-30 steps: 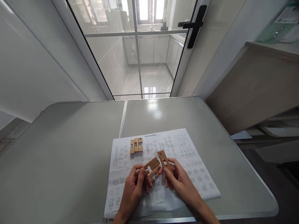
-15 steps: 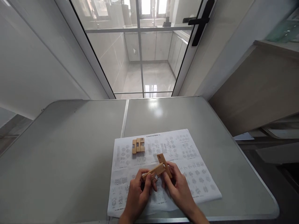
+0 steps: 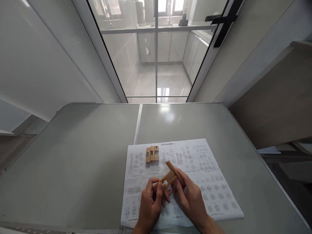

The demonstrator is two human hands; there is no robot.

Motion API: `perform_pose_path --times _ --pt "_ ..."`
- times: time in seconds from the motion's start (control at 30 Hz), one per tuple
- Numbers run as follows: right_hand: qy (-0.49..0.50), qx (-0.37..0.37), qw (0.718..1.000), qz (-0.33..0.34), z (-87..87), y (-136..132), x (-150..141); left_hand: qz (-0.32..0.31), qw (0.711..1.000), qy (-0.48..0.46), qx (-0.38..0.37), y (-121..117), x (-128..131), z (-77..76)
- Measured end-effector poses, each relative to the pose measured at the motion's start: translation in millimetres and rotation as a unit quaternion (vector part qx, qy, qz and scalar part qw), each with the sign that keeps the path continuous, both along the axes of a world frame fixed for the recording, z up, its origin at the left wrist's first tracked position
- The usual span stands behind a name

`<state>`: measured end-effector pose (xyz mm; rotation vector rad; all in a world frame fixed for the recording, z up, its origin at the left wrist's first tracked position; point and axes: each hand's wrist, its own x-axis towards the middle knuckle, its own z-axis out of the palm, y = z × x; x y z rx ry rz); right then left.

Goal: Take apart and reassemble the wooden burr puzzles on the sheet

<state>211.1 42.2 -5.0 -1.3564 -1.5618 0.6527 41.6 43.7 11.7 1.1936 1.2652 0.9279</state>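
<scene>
My left hand [image 3: 151, 201] is closed round a notched wooden puzzle piece [image 3: 168, 177], which slants up to the right; part of it is hidden by the fingers. My right hand [image 3: 191, 195] grips a second wooden piece, a longer stick [image 3: 174, 169], tilted the other way. The two pieces meet between my hands, above the printed paper sheet [image 3: 200, 156]. Farther back on the sheet lie several notched wooden blocks [image 3: 152, 154] side by side, one marked with a 3.
Small line diagrams cover the sheet on a grey folding table [image 3: 104, 156] with a seam [image 3: 137, 123]. Beyond its far edge stands a glass door [image 3: 170, 65] with a black handle [image 3: 225, 20]. A brown wooden panel [image 3: 275, 97] rises at the right.
My right hand has turned its stick, so the face marked 2 no longer shows. Both pieces remain in my hands. The camera view has shifted slightly left.
</scene>
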Motion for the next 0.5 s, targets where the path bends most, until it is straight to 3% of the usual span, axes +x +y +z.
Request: perform_pose_path --times 0.5 --pt "-0.029 0.035 0.997 0.058 5.1 -0.4 8.9 0.011 1.000 -0.012 -0.009 -5.1 -1.0 -6.5"
